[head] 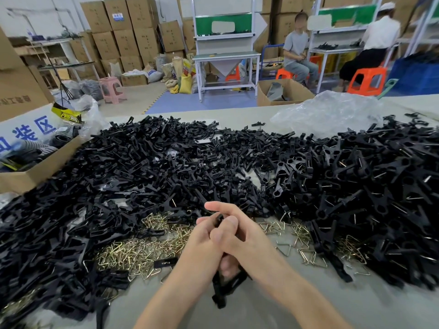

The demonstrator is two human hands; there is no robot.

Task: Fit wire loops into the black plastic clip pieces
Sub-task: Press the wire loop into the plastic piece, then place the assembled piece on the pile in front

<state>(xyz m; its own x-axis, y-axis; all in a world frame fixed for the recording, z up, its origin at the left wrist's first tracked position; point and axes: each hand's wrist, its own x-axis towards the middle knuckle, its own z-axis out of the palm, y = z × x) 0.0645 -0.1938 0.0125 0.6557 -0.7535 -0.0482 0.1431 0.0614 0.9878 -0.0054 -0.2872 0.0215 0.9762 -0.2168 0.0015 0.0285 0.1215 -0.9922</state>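
Grey worktop [266,307] is lying bare only in the near strip around the forearms. This is the one open patch for moving, and its near edge is running out of frame.

Left hand [202,245] and right hand [249,236] are meeting at centre, pressed together. The fingers of both are curling round one black clip piece [219,290]. Its lower end is sticking out below the palms toward the camera, and its tip is showing between the fingertips above. Whether a wire is sitting in it: cannot tell.

Brass-coloured wire loops [133,254] are lying loose just left of and beyond the hands, with a thinner scatter to the right.

Heap of black clips [166,162] is covering the worktop from the left edge across to centre. Together with the right-hand heap [356,176], where clips are showing wire legs, it is hemming the hands in on three sides.

Cardboard box [40,172] is sitting at the left edge, touching the heap. Clear plastic bag [327,112] is lying near the far edge, right of centre.

Beyond that edge, open floor [147,91] is running to a white-framed bench [225,55]. Stacked cartons [123,29] are lining the back wall. Two seated people [297,46] are working at far right on orange stools [367,80].
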